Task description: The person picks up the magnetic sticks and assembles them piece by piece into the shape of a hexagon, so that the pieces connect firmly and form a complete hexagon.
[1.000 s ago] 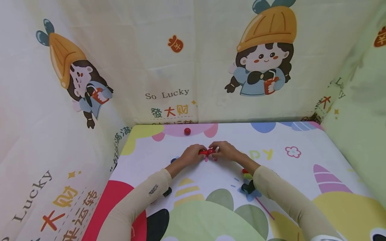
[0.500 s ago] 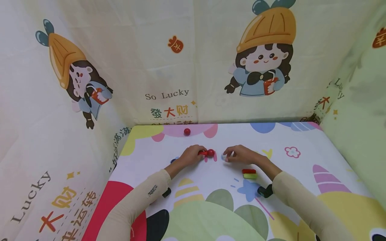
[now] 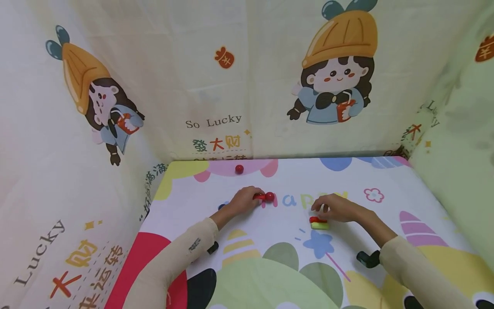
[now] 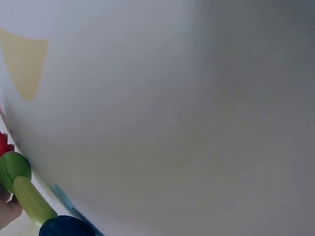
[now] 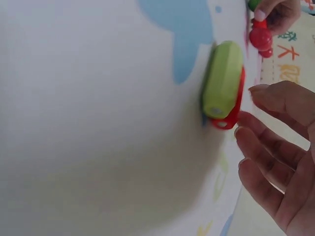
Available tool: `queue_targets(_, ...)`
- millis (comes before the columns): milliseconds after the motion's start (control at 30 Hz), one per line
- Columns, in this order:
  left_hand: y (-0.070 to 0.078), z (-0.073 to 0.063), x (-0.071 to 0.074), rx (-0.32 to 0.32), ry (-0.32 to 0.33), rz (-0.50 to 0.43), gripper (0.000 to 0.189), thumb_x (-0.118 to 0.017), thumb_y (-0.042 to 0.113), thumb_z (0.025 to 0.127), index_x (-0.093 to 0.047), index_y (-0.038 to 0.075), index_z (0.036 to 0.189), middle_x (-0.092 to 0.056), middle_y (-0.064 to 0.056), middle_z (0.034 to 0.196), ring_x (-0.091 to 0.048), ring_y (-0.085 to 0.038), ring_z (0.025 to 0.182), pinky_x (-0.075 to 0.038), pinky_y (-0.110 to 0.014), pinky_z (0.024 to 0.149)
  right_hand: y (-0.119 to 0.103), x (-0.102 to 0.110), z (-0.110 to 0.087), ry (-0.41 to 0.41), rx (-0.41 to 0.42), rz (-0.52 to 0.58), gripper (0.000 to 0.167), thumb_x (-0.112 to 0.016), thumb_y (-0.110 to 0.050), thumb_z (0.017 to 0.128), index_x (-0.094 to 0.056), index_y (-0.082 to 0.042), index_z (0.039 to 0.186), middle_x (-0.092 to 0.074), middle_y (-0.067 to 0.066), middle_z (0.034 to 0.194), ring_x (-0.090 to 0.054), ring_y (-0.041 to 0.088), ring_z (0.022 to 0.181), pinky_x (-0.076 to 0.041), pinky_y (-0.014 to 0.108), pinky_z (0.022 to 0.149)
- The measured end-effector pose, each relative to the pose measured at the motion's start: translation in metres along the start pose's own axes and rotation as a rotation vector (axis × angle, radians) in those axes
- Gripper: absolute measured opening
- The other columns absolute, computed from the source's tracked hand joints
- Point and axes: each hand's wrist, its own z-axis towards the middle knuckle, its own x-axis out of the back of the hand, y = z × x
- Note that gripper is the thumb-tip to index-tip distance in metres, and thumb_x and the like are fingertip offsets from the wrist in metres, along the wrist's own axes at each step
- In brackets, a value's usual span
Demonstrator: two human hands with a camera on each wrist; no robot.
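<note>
My left hand [image 3: 246, 198] pinches a red rod [image 3: 259, 196] with a red ball [image 3: 269, 197] on its right end. In the left wrist view a green ball [image 4: 15, 168], a yellow-green rod [image 4: 33, 199] and a dark blue ball [image 4: 66, 227] are joined in a line beside that hand. My right hand [image 3: 336, 207] hovers with relaxed, parted fingers just behind a loose pair of rods. Of these, the yellow-green rod [image 5: 224, 81] lies nearer me and the red rod [image 5: 230, 120] lies along its far side, right at the fingertips in the right wrist view.
A separate red ball [image 3: 239, 169] lies near the table's far edge. The table [image 3: 285, 223] has a printed cartoon cover, and patterned cloth [image 3: 270, 107] hangs at its back and sides. A black wrist camera [image 3: 368, 259] sticks out beside the right sleeve.
My right hand has let go of the red ball and moved right and toward me, reaching the pair of rods. The left hand stays put, holding the red rod.
</note>
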Motion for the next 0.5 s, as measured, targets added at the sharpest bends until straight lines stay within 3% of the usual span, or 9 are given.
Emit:
queue_targets(200, 0.002, 0.001, 0.0, 0.005, 0.001, -0.002, 0.028, -0.069, 0.012, 0.095, -0.071, 0.01, 0.123, -0.071, -0.008, 0.117, -0.062, -0.022, 0.105, -0.05, -0.041, 0.098, 0.008, -0.004, -0.013, -0.01, -0.011, -0.012, 0.018, -0.075, -0.011, 0.087, -0.074, -0.014, 0.106, -0.07, -0.004, 0.1, -0.057, 0.007, 0.081, -0.052, 0.023, 0.072)
queue_targets(500, 0.002, 0.0, 0.0, 0.022, -0.008, 0.003, 0.028, -0.068, 0.013, 0.095, -0.071, 0.01, 0.123, -0.071, -0.007, 0.116, -0.061, -0.021, 0.104, -0.05, -0.039, 0.098, 0.011, -0.014, -0.006, 0.07, 0.049, -0.101, 0.015, -0.081, -0.018, 0.084, -0.076, -0.014, 0.098, -0.064, -0.01, 0.085, -0.051, 0.004, 0.075, -0.046, 0.022, 0.065)
